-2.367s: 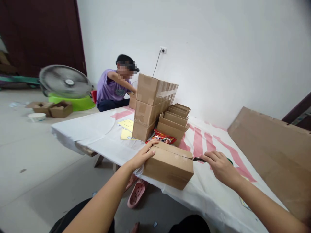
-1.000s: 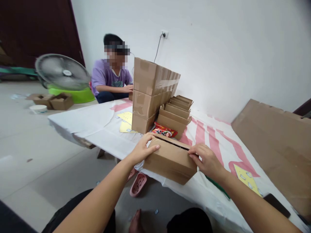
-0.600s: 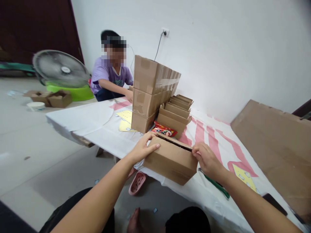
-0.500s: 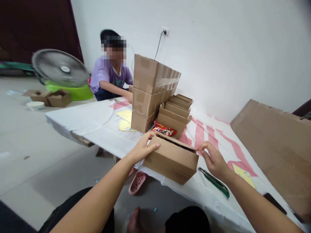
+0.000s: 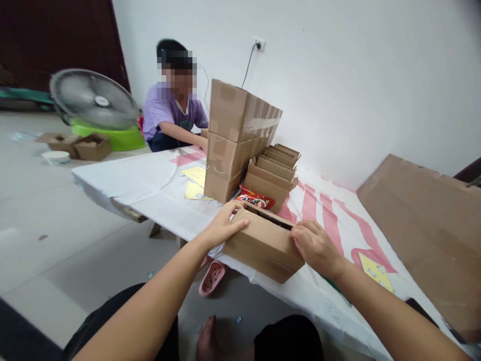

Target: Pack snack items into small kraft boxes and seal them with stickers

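Note:
A small brown cardboard box [image 5: 263, 248] rests at the near edge of the table, with a dark gap along its top. My left hand [image 5: 227, 226] grips its left end, thumb on the top flap and fingers over the far edge. At the right end, my right hand [image 5: 314, 246] has its fingers curled on the box's upper corner by the gap; the fingertips are partly hidden. Just beyond lies a red snack packet [image 5: 255, 198], against a row of open cardboard boxes [image 5: 266, 189]. A green utility knife [image 5: 338, 291] is mostly hidden beneath my right forearm.
Taped cartons [image 5: 225, 155] stand stacked mid-table. A person in a purple shirt [image 5: 156, 113] sits behind them, one hand hidden by the stack. A large cardboard sheet [image 5: 421, 230] leans at the right. On the floor are a fan [image 5: 95, 100] and a pink clog [image 5: 212, 278].
My right hand has moved left from the flap's outer corner onto the box's right end, and its forearm now covers most of the knife. My left hand keeps its hold.

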### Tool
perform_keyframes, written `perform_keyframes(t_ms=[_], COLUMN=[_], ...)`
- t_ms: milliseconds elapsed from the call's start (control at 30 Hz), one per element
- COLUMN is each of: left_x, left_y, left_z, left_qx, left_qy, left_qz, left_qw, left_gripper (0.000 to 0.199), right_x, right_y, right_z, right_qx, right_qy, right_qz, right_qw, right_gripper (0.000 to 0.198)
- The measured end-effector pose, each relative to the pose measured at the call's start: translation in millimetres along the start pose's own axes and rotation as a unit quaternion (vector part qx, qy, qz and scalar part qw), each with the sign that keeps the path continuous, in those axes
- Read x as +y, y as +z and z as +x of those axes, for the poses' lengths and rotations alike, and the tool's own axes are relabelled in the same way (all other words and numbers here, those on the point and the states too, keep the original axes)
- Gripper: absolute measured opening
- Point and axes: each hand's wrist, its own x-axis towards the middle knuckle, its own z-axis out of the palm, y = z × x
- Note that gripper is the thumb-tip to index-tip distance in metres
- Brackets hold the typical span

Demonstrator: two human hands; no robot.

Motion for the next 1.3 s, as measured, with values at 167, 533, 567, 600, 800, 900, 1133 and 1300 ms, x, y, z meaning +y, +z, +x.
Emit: perform_keyframes(t_ms=[167, 533, 567, 600, 800, 900, 1133, 1300], left_x=[-1, 2, 2, 1, -2, 1, 5, 3], left_y=[-1, -2, -1, 0, 4, 1, -3, -2], left_z=[0, 1, 1, 1, -2, -1, 0, -1], left_qx=[-0.009, -0.017, -0.016, -0.015, 0.023, 0.002, -0.025, -0.03], left_qy=[0.005, 0.006, 0.006, 0.004, -0.006, 0.022, 0.064, 0.048], left_qz=[-0.005, 0.035, 0.033, 0.031, -0.008, -0.005, 0.065, 0.09], left_qw=[1.0, 0.999, 0.999, 0.999, 1.0, 1.0, 0.995, 0.994], left_gripper=[0.035, 0.039, 0.039, 0.04, 0.059, 0.069, 0.034, 0.031], right_x=[0, -13, -16, -19, -21, -11, 20, 24], right_y=[-1, -24, -20, -15, 11, 8, -28, -40], right_z=[-8, -116, -131, -145, -191, -187, -120, -32], right_qx=[0.036, -0.167, -0.213, -0.248, -0.289, -0.274, -0.137, -0.038], right_qy=[0.018, 0.381, 0.403, 0.419, 0.46, 0.432, 0.371, 0.267], right_qz=[0.026, 0.194, 0.211, 0.216, 0.084, 0.036, 0.085, 0.141], right_qw=[0.999, 0.888, 0.865, 0.846, 0.835, 0.858, 0.914, 0.953], right_gripper=[0.023, 0.012, 0.013, 0.015, 0.02, 0.023, 0.002, 0.011])
